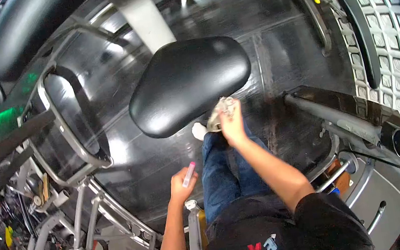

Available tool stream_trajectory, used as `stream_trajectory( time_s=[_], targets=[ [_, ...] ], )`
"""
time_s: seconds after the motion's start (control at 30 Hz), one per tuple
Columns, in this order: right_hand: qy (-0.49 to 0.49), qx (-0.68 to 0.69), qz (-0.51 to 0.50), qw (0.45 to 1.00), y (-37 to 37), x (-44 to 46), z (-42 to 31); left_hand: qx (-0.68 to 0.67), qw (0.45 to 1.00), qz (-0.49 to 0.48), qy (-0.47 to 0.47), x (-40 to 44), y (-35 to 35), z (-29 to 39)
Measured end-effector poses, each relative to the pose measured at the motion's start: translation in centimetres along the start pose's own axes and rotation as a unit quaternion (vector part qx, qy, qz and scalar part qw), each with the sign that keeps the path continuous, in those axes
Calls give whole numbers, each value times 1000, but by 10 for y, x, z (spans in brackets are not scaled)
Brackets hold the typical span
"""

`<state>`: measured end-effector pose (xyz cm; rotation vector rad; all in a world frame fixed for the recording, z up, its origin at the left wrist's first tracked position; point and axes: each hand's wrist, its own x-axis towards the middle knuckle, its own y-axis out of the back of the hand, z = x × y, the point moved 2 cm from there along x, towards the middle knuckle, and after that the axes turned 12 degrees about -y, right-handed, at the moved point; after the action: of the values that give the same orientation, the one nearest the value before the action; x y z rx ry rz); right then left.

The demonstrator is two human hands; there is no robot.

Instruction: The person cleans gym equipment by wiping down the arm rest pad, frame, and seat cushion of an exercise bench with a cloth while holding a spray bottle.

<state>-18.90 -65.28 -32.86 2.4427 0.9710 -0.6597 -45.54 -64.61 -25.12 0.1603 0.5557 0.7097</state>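
Observation:
My left hand (180,186) is closed around a small whitish tube with a pink cap (189,174), held low beside my left leg. My right hand (233,126) grips a crumpled pale cloth (222,110) at the near edge of a black padded seat (189,85). From this angle I cannot tell whether the cloth presses on the pad or hangs just in front of it. The fingers of my right hand are partly hidden by the cloth.
A metal post (145,19) rises behind the pad. Gym machine frames (69,129) crowd the left, with a long black pad (31,31) at upper left. A dark beam (334,105) juts in from the right, before a white grid panel (378,36). Dark flooring (292,49) surrounds the pad.

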Motion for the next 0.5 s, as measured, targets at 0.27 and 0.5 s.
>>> stream_trajectory(
  time_s=[0.27,0.5],
  targets=[
    [1,4,195,981,57,65,-61,-86,992,76,45,-48,-28,-16],
    [210,-207,-13,956,-60,-43,-10,-95,989,108,-41,-29,-44,24]
  ],
)
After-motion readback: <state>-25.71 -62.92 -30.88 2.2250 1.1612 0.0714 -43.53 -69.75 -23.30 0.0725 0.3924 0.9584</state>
